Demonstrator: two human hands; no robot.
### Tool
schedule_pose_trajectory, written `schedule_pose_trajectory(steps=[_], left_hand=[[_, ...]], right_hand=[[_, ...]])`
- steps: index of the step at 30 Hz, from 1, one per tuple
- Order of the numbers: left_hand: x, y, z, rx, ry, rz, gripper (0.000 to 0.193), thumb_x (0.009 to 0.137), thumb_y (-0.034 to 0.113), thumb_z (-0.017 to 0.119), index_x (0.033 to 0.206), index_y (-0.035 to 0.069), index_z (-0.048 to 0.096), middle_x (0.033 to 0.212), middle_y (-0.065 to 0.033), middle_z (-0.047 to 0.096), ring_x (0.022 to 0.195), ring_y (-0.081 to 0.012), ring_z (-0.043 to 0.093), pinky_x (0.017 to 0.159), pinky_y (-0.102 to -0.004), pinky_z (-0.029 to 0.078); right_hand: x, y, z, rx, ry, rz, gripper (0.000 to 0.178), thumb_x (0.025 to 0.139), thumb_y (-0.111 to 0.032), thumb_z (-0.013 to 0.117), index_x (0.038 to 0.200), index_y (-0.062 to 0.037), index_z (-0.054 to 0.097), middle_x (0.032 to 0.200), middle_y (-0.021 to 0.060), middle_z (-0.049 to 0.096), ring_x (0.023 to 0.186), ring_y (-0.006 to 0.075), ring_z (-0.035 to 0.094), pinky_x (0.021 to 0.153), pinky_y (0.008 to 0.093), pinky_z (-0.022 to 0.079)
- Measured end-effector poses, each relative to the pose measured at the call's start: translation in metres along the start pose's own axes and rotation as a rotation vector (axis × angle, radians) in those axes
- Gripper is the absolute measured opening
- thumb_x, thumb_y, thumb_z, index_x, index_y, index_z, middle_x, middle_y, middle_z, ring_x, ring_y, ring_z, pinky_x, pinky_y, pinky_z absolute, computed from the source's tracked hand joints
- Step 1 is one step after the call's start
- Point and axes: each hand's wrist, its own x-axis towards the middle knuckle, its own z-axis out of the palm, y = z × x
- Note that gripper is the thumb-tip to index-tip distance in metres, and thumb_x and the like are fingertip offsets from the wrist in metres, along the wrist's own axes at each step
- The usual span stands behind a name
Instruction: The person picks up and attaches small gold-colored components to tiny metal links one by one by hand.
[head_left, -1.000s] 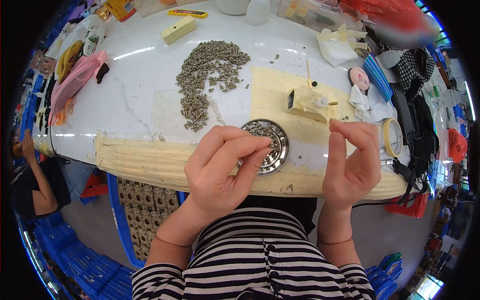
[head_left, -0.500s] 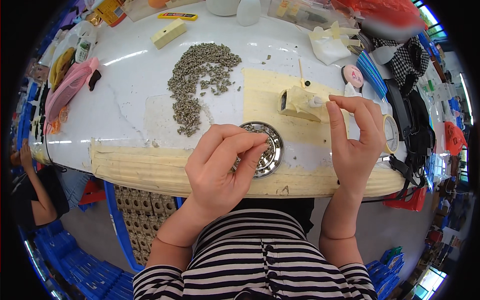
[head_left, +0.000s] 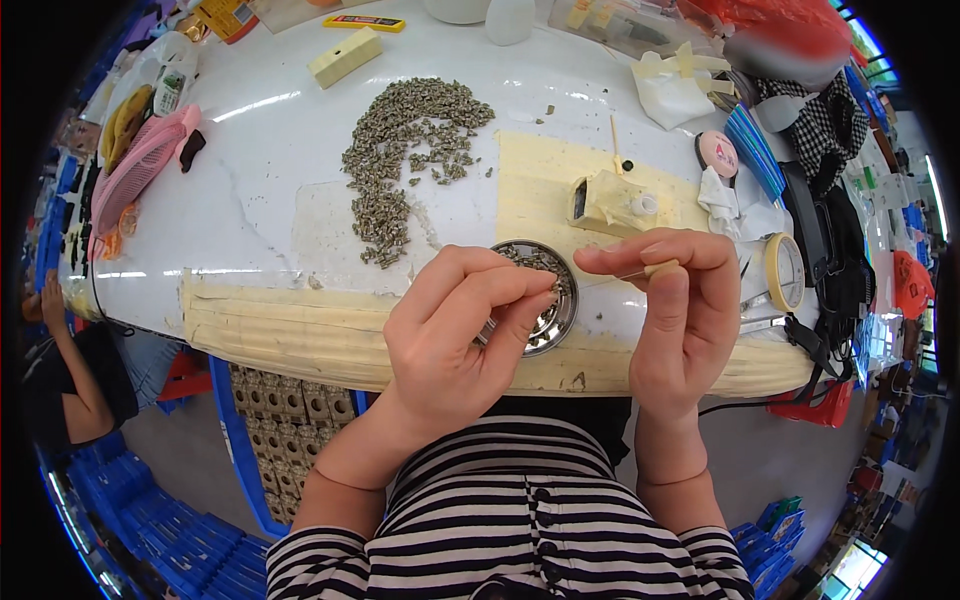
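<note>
My left hand [head_left: 455, 335] is pinched closed over the round metal dish [head_left: 570, 318]. Whatever its fingertips hold is too small and covered to make out. In the dish lie several small metal parts [head_left: 532, 258]. To the right, my right hand [head_left: 685, 315] grips a thin stick [head_left: 657, 269] with a pale yellowish end, its slender tip pointing at the left hand. Beyond that hand, a small open bottle [head_left: 645, 204] sits in a block wrapped in masking tape [head_left: 608, 205]. A large heap of small metal parts [head_left: 385, 155] covers the middle of the white table.
A cream block [head_left: 345, 57] and a yellow box [head_left: 365, 23] lie at the back. At the right are a tape roll [head_left: 785, 272], scissors [head_left: 752, 318] and a round pink case [head_left: 717, 152]. A pink mesh fan [head_left: 145, 170] stands left. Below, a blue crate [head_left: 232, 435] holds metal castings.
My right hand has drawn the stick away from the small bottle and moved it left and nearer, toward my left hand. My left hand stays pinched, shifted slightly right.
</note>
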Motion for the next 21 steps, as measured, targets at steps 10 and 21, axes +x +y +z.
schedule_pose_trajectory(steps=[10,21], left_hand=[[0.0003,0.0001,0.0002,-0.005,-0.005,0.01,0.017,0.078,-0.009,0.076,0.093,-0.002,0.072,0.084,-0.0084,0.063,0.066,-0.0141,0.062,0.054,-0.0247,0.051],[-0.0002,-0.0009,0.0004,-0.002,0.0,0.025,0.017,0.078,-0.008,0.077,0.093,-0.001,0.072,0.084,-0.0084,0.063,0.066,-0.0148,0.061,0.055,-0.0252,0.051]], right_hand=[[-0.0024,0.0047,0.0002,0.037,-0.076,0.016,0.013,0.104,-0.007,0.048,0.11,0.0053,0.048,0.103,0.0167,0.065,0.097,0.0201,0.069,0.088,0.03,0.056],[-0.0035,0.0066,-0.0001,0.021,-0.09,-0.005,0.015,0.104,-0.006,0.049,0.112,0.006,0.048,0.105,0.017,0.065,0.098,0.0212,0.07,0.088,0.0305,0.056]])
